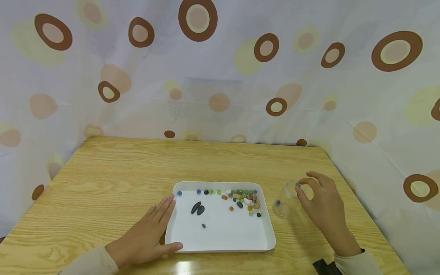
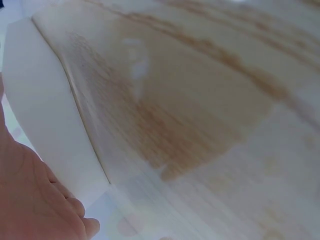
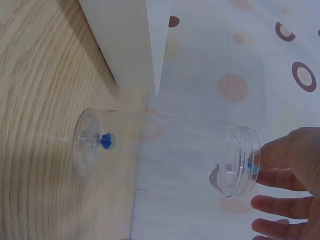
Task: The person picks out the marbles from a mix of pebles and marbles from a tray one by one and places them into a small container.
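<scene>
My right hand pinches a small blue marble between thumb and index finger, right at the mouth of a clear plastic jar. In the right wrist view the jar stands on the table with one blue marble near its bottom, and the fingertips are at its threaded rim. On the left, my left hand rests with straight, spread fingers against the left side of a white tray. The left wrist view shows that hand along the tray's outer wall.
Inside the tray, several coloured marbles and pebbles crowd the far right corner. Dark oval stones lie left of its middle. A blue marble sits in the far left corner. The wooden table meets a patterned curtain behind.
</scene>
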